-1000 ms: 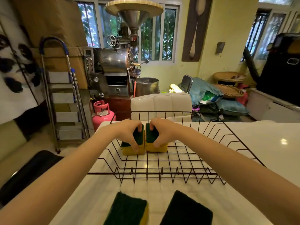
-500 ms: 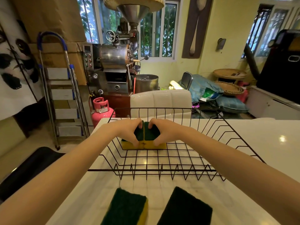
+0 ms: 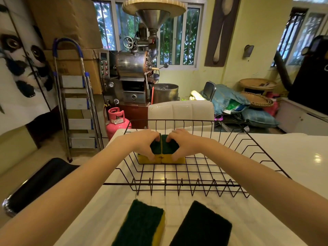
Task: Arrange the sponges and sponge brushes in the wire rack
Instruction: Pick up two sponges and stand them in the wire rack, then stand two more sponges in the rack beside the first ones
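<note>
A black wire rack [image 3: 177, 184] stands on the white counter. Inside it, at the far middle, two yellow sponges with green scrub tops lie side by side and touching: the left sponge [image 3: 155, 146] and the right sponge [image 3: 170, 147]. My left hand [image 3: 143, 143] grips the left sponge, thumb on its yellow front. My right hand [image 3: 184, 143] grips the right sponge the same way. On the counter in front of the rack lie a third green-topped sponge [image 3: 142, 224] and a dark scrub pad [image 3: 202, 226].
A white chair back [image 3: 181, 112] stands just beyond the rack. The counter [image 3: 292, 157] stretches to the right. A black stool seat [image 3: 39, 181] sits at the lower left, with a step ladder [image 3: 78, 103] and a pink gas cylinder [image 3: 116, 119] behind it.
The two sponges have been pushed together and laid flatter on the rack floor, so the gap between them has closed. Both hands stay on them.
</note>
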A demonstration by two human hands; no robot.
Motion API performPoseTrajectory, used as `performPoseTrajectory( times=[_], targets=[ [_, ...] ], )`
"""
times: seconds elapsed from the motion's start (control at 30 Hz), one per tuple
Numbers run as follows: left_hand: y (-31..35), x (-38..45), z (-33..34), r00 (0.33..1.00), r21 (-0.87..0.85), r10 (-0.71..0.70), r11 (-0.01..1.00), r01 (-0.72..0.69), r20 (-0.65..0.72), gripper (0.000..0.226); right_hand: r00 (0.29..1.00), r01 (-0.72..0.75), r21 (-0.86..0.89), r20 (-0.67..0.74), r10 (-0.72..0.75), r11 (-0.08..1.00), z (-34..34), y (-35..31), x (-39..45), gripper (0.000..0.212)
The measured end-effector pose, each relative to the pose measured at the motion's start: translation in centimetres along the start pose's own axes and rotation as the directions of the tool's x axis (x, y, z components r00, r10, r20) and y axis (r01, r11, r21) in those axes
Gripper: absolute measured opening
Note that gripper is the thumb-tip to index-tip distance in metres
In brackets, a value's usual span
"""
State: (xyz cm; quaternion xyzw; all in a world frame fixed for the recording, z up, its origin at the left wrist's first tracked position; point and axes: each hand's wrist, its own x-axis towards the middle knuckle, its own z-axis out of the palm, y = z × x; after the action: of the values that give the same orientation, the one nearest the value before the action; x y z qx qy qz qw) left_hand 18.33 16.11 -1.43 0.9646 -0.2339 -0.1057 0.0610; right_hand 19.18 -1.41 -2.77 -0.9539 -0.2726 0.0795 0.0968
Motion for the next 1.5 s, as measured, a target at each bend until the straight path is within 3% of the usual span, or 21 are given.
performPoseTrajectory(
  times=[0.07,0.2,0.37,0.57,0.63,0.8,1.0,1.13,1.3,1.5],
  targets=[
    [0.3,-1.4,-0.7,1.0,-0.074,0.02,0.997,-0.02,-0.005,0.061,1.0,0.007,0.022,-0.02,-0.006,1.0,-0.8,-0.7,-1.1,0.07],
    [1.8,-5.5,-1.8,0.993,-0.231,0.077,0.968,-0.096,-0.09,0.087,0.987,0.066,0.234,-0.155,-0.03,0.97,-2.0,-3.2,-4.8,0.08],
    [5.2,-11.9,-0.7,0.947,-0.276,0.2,0.923,-0.268,-0.252,0.091,0.951,0.197,0.3,-0.291,-0.107,0.933,-0.9,-6.7,-12.3,0.078],
    [7.2,-17.7,2.3,0.926,-0.282,0.204,0.912,-0.298,-0.319,0.065,0.928,0.185,0.285,-0.366,-0.072,0.941,1.8,-8.0,-19.8,0.058],
    [7.4,-18.6,3.4,0.939,-0.333,0.173,0.903,-0.271,-0.297,0.056,0.936,0.141,0.285,-0.351,-0.033,0.948,2.6,-8.3,-21.1,0.052],
    [6.7,-19.1,5.5,0.976,-0.385,0.144,0.902,-0.196,-0.16,0.042,0.979,-0.007,0.232,-0.198,0.054,0.973,4.8,-8.8,-21.9,0.072],
    [5.3,-18.6,6.5,0.994,-0.348,0.108,0.931,-0.11,-0.024,0.029,0.984,-0.107,0.221,-0.118,0.136,0.969,5.8,-9.1,-21.3,0.068],
    [5.6,-18.4,6.1,0.993,-0.302,0.111,0.948,-0.097,0.03,0.029,0.986,-0.136,0.251,-0.058,0.155,0.958,5.6,-9.0,-20.8,0.067],
    [6.1,-18.3,4.9,0.971,-0.186,0.075,0.982,-0.032,0.226,0.046,0.989,-0.136,0.148,-0.037,0.143,0.98,5.4,-9.1,-20.4,0.073],
    [6.8,-17.4,4.9,0.987,-0.079,0.074,0.995,-0.063,0.142,0.051,0.989,-0.086,0.119,-0.11,0.099,0.989,5.5,-8.9,-20.1,0.066]
  ],
)
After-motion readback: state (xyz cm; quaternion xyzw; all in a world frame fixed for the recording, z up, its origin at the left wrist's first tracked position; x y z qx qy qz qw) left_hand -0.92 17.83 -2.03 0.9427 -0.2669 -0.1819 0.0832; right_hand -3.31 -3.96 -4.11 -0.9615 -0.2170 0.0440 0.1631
